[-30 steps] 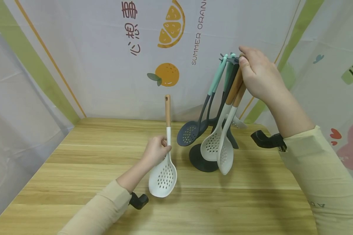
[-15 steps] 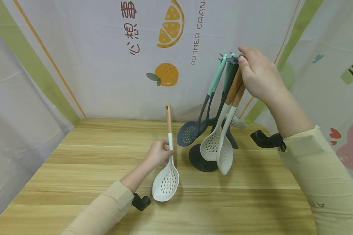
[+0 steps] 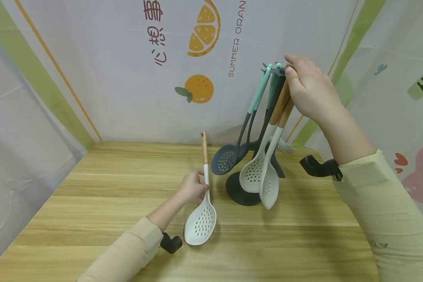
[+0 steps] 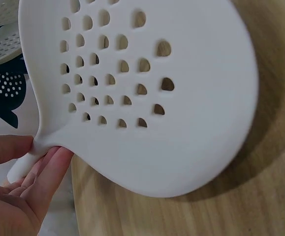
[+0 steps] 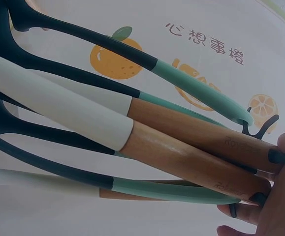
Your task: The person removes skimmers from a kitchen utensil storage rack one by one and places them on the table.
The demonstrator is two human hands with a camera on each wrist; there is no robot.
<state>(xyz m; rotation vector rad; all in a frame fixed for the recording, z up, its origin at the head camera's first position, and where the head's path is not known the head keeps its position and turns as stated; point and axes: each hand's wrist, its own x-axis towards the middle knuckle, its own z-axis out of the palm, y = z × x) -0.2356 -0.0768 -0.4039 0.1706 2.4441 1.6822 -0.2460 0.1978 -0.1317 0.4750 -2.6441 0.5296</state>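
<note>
In the head view my left hand (image 3: 193, 185) pinches a white slotted spoon (image 3: 200, 227) low on its handle, where the white neck begins. Its broad perforated bowl faces up and towards me over the table; the wooden handle end points away. The left wrist view shows the same slotted spoon (image 4: 201, 113) close up, thumb and fingers on its neck. At the right, my right hand (image 3: 311, 88) grips the top of a utensil stand (image 3: 244, 190), thumb in front and fingers behind. Wooden-handled white utensils (image 5: 181, 157) hang beside that hand; part of the stand's top is hidden.
Dark utensils with mint handles (image 3: 261, 92) hang on the stand's left side, among them a slotted skimmer (image 3: 223, 158). The wooden table (image 3: 102, 207) runs back to a printed white curtain (image 3: 127, 98).
My left hand has drawn the slotted spoon towards me and slightly right, so its handle tip sits lower in view. The right hand stays at the top of the stand.
</note>
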